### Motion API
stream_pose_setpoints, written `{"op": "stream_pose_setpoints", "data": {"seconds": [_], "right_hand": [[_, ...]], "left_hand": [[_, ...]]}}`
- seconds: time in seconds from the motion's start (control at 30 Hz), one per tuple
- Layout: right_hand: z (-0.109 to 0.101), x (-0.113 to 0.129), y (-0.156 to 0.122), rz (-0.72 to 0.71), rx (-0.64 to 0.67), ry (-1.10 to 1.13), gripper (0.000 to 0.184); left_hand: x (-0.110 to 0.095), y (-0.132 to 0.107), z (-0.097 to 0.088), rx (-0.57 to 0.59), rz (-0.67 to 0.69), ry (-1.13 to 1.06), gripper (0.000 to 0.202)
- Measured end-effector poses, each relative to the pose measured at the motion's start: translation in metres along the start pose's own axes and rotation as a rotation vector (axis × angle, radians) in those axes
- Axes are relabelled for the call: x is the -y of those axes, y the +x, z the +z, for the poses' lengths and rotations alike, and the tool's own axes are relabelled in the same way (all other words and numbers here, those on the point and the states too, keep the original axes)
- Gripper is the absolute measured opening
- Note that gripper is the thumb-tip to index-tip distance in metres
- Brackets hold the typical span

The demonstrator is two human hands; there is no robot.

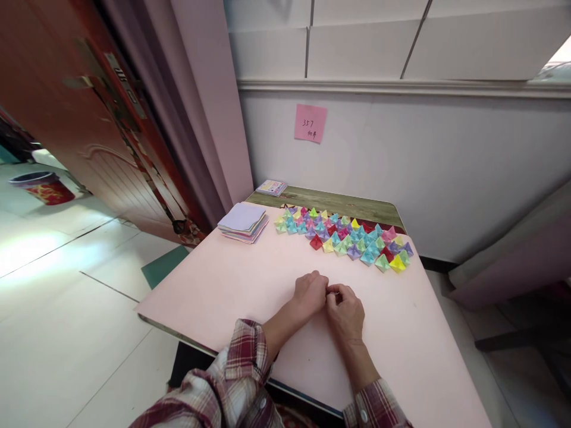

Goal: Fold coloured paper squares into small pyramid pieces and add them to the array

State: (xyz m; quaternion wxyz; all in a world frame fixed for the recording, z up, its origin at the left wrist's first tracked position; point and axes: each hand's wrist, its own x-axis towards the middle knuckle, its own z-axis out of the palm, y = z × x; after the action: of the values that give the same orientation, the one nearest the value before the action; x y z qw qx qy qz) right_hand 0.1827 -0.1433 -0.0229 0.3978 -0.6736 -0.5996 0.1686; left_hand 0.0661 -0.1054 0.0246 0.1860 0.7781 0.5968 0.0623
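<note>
My left hand point(311, 291) and my right hand point(347, 310) meet just above the middle of the pink-covered table point(232, 279). Both have their fingers curled and pressed together, fingertips touching or nearly so. Whatever lies between them, if anything, is hidden by the fingers. Beyond my hands, several small folded paper pieces point(354, 252) in many colours stand in slanting rows. Off to the left rests a stack of square coloured paper point(243, 218), a lavender sheet on top.
Behind the paper stack, a small printed packet point(272, 188) lies on the table's bare wooden strip point(330, 201). A pink note point(310, 123) sticks to the wall. A reddish door point(66, 101) and purple curtain point(200, 89) stand left, with a bin point(44, 188) on the floor.
</note>
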Motion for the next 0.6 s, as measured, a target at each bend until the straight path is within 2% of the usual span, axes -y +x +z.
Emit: {"op": "stream_pose_setpoints", "data": {"seconds": [0.13,0.3,0.6], "right_hand": [[0.000,-0.002,-0.001,0.019,0.000,0.000,0.024],[0.000,-0.004,-0.001,0.020,-0.007,0.030,0.021],[0.003,-0.009,-0.002,-0.003,-0.039,0.075,0.019]], "left_hand": [[0.007,0.001,0.000,0.006,0.048,-0.011,0.015],[0.023,0.001,0.001,-0.009,0.172,-0.095,0.013],[0.041,0.000,0.021,-0.130,0.295,-0.218,0.009]]}}
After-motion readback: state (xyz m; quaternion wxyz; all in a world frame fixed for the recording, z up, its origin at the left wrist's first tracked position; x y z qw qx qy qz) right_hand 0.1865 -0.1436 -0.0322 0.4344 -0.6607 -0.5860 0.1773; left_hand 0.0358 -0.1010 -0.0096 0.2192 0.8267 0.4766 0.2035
